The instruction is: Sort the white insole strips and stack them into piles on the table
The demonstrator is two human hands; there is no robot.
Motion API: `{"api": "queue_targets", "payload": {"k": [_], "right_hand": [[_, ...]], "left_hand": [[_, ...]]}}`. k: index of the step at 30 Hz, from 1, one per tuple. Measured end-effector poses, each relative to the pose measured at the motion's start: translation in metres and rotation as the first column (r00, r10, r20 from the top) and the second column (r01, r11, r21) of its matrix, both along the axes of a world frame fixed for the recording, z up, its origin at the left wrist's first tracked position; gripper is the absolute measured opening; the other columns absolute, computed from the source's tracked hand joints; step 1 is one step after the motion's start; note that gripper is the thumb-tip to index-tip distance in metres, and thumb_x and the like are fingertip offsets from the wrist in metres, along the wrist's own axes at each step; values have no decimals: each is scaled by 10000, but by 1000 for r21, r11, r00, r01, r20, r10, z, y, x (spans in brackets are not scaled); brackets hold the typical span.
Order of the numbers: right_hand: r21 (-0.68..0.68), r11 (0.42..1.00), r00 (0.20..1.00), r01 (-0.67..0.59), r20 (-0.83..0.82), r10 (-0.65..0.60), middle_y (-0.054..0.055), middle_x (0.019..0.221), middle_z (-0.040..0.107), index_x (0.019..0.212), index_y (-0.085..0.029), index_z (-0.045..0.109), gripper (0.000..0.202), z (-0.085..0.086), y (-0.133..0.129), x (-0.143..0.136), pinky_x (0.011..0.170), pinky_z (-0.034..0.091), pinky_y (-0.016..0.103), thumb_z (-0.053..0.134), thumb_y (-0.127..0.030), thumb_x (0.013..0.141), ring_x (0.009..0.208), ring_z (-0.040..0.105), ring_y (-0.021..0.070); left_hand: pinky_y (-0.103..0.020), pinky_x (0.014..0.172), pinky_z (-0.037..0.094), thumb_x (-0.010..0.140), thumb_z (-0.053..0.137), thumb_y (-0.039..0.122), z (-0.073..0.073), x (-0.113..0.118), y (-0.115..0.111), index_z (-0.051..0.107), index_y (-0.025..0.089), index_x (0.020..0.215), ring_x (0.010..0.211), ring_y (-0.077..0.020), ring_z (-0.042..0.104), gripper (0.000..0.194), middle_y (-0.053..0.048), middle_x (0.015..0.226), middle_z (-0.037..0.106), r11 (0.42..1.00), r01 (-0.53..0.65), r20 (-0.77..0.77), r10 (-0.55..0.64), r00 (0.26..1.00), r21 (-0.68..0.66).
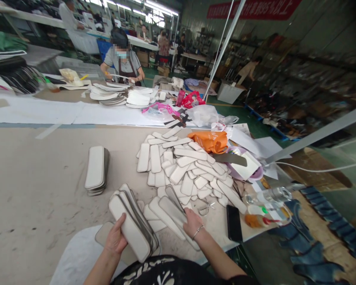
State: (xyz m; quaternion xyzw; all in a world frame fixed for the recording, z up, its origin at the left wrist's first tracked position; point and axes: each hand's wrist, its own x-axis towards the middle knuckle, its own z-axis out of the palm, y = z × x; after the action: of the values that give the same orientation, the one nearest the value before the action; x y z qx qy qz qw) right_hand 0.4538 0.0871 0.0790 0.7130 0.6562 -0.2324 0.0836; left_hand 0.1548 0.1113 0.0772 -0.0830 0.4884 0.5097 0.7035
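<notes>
My left hand (117, 234) is closed round a stack of long white rounded pieces (130, 223) with grey edges, tilted above the table. On the right, my right hand (193, 224), with a bracelet at the wrist, grips the side of a long grey-white piece (175, 202), its fingertips partly hidden. Below it lie more long white pieces (163, 215). A wide loose pile of white pieces (186, 166) spreads beyond both hands. Farther left, a neat stack of pieces (95, 168) stands on the table (41, 190).
Scissors (207, 207), a black phone (233, 223), a clear bottle (269, 195) and an orange-tipped bottle (256, 221) lie at the right. An orange bag (210, 141) and a purple basket (258, 174) border the pile. Across the table a masked person (123, 63) handles a strip.
</notes>
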Motion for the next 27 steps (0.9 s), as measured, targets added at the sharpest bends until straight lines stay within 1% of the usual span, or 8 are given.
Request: {"api": "queue_targets", "payload": {"k": [3,9,11,15,17,20,23,27], "right_hand": [[18,993,993,-114,-39,114,79,1000,582,1013,-172,504,367,3,-8,-11,765,401,289,481,-101,653,922,563,210],[65,967,965,-247,-77,251,58,964,584,975,-204,540,341,12,-27,-25,759,414,285,493,-130,646,921,551,214],[32,957,952,-289,-93,290,63,996,586,977,-213,563,348,14,-29,-27,768,423,286,510,-136,641,948,551,220],[-167,943,958,-286,-66,279,93,1006,610,973,-197,605,325,12,-30,-33,704,452,308,556,-198,652,877,599,240],[-191,941,960,-280,-74,271,95,998,626,1000,-195,608,336,7,-29,-38,692,456,316,562,-226,668,858,614,246],[-151,950,957,-274,-146,252,89,1003,649,1072,-204,591,392,-3,-27,-43,708,450,312,559,-225,682,877,623,246],[-115,961,952,-252,-209,224,63,960,676,1035,-222,613,347,-4,-21,-45,727,433,289,547,-216,694,895,624,231],[-12,977,963,-215,-171,210,51,917,675,1005,-233,607,290,21,-7,-36,717,415,280,512,-215,732,868,622,218]], "left_hand": [[-440,787,565,772,580,134,-4,0,0,557,91,1173,733,-259,697,404,-91,775,728,1000,0,8,0,1000,-6],[-409,817,555,778,571,122,-15,-4,-2,602,120,1038,719,-216,695,263,-48,743,722,997,-71,-26,71,997,-2],[-396,818,554,763,586,114,-19,-6,-3,611,133,999,741,-217,695,238,-38,740,719,996,-92,-40,92,995,-3],[-382,807,557,777,575,114,-21,-9,-7,618,142,929,721,-207,694,161,-32,734,718,995,-96,-73,96,993,5],[-374,805,555,789,564,118,-21,-10,-8,618,143,922,709,-200,693,146,-32,727,717,996,-92,-81,93,992,10],[-367,811,550,797,551,115,-18,-10,-8,618,150,927,708,-192,691,151,-29,733,719,994,-104,-82,106,991,19],[-358,810,547,807,523,108,-13,-12,-7,620,157,928,702,-187,688,162,-24,739,722,993,-118,-72,120,990,23],[-342,799,547,816,498,127,-6,-18,-6,621,170,933,753,-205,692,175,-20,728,722,992,-127,-49,128,991,15]]}}
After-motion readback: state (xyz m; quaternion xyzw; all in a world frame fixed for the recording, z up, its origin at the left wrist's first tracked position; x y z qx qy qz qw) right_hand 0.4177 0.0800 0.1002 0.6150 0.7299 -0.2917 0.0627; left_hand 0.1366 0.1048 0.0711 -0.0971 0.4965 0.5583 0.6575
